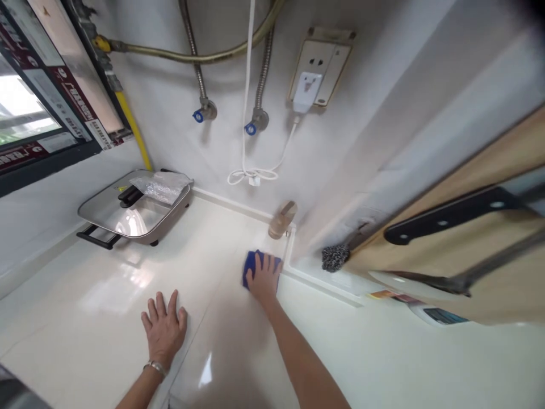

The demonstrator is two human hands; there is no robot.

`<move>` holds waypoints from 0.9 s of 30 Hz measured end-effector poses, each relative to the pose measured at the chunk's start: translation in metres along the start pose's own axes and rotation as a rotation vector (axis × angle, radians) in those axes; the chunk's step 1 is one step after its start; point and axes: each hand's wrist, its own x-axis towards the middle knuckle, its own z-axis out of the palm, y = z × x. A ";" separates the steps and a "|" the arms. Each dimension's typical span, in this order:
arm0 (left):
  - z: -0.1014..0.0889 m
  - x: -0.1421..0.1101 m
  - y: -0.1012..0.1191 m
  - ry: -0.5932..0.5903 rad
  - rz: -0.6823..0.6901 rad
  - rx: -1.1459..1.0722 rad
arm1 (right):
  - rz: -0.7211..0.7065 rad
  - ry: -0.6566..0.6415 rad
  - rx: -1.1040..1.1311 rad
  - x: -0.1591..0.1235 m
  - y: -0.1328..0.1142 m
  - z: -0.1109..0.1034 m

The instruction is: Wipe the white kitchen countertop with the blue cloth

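Note:
My right hand (264, 279) presses down on a folded blue cloth (250, 262) on the glossy white countertop (200, 255), close to the wall corner. Its fingers spread over the cloth's top, and the edges stick out around them. To the left, my left hand (165, 329) lies flat on the counter with fingers apart, holding nothing. A bracelet circles that wrist. Just beyond the cloth is a small brownish cylindrical object (280, 222) by the corner; its kind is unclear.
An electric pan (149, 230) with a glass lid and a plastic bag on top stands at the back left. A plug (307, 91) with a looped white cord (243, 113) hangs above. At right are a dark scrubber (335, 258), a black-handled knife (447, 216) and a wooden board (502, 284).

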 end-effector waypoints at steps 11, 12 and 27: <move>-0.026 0.001 0.015 -0.035 -0.016 -0.056 | -0.126 0.018 0.037 -0.162 0.059 -0.014; -0.028 0.001 0.017 -0.030 -0.012 -0.062 | -0.110 0.033 0.032 -0.176 0.070 -0.013; -0.027 -0.005 0.024 0.011 0.058 -0.063 | 0.480 0.214 -0.123 -0.353 0.223 -0.013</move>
